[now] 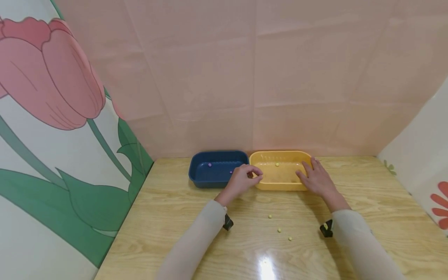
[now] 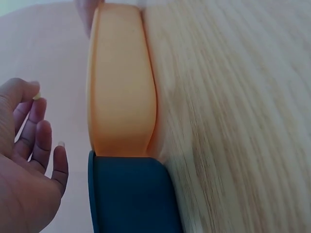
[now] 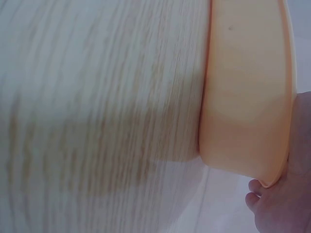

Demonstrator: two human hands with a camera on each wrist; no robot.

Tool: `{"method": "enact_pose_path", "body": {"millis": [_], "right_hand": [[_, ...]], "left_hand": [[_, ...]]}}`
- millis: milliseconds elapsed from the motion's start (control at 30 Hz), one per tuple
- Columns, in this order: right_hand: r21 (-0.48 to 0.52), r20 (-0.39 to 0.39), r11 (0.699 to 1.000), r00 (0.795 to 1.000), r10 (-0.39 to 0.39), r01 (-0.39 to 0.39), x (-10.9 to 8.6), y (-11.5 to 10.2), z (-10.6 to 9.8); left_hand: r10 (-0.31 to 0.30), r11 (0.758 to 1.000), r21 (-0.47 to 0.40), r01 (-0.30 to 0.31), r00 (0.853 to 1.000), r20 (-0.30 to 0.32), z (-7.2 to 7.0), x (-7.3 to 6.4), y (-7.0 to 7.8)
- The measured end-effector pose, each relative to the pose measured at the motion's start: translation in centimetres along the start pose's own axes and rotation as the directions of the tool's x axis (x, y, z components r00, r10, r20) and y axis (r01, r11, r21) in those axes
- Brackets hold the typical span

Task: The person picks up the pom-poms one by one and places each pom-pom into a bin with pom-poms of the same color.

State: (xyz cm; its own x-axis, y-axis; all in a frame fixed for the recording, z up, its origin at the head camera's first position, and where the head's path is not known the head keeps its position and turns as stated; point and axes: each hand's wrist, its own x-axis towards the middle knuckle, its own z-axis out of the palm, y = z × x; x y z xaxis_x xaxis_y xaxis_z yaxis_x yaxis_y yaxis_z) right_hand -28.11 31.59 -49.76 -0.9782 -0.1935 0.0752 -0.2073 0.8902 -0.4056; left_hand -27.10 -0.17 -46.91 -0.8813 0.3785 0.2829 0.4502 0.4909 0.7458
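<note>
Bead (image 2: 37,96), small & yellow, is sitting pinched btwn fingertips of L hand (image 1: 241,179), which is hovering near where blue tray (image 1: 210,184) & yellow tray (image 1: 283,187) are meeting. R hand (image 1: 320,182) is resting, fingers spread & not clenched, on yellow tray's R end; can't tell if it's bracing it. Progress looks approx. partway: 2 purple beads (image 1: 210,165) are lying in blue tray, 1 yellow piece (image 1: 277,164) in yellow tray. Prob. left: pinched one, plus 3 loose yellow beads (image 1: 279,230) lying on table (image 1: 175,229), nearer the person, w/ gaps btwn.
</note>
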Motion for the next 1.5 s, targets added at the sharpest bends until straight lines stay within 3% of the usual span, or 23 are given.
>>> {"method": "enact_pose_path", "body": {"millis": [200, 600, 767, 1167, 1500], "right_hand": [[-0.003, -0.008, 1.000, 1.000, -0.003, 0.003, 0.0, 0.1, 0.0], [0.001, 0.004, 1.000, 1.000, 0.007, -0.007, 0.1, 0.1, 0.0], [-0.005, -0.006, 1.000, 1.000, 0.006, -0.006, 0.1, 0.0, -0.1], [0.000, -0.013, 1.000, 1.000, 0.009, -0.009, -0.3, -0.1, 0.1], [-0.008, -0.022, 1.000, 1.000, 0.000, 0.000, 0.0, -0.3, -0.1]], "left_hand": [[-0.003, 1.000, 0.010, 0.004, 1.000, -0.013, 0.4, 1.6, -0.2], [-0.070, 0.997, 0.043, 0.070, 0.998, -0.009, 0.8, 3.8, 0.3], [-0.109, 0.993, 0.035, 0.109, 0.994, -0.020, 0.9, 4.6, -0.1], [-0.130, 0.991, 0.022, 0.132, 0.989, -0.073, 1.2, 5.9, -1.3], [-0.108, 0.992, 0.058, 0.108, 0.994, -0.015, 0.9, 6.0, -1.4]]}}
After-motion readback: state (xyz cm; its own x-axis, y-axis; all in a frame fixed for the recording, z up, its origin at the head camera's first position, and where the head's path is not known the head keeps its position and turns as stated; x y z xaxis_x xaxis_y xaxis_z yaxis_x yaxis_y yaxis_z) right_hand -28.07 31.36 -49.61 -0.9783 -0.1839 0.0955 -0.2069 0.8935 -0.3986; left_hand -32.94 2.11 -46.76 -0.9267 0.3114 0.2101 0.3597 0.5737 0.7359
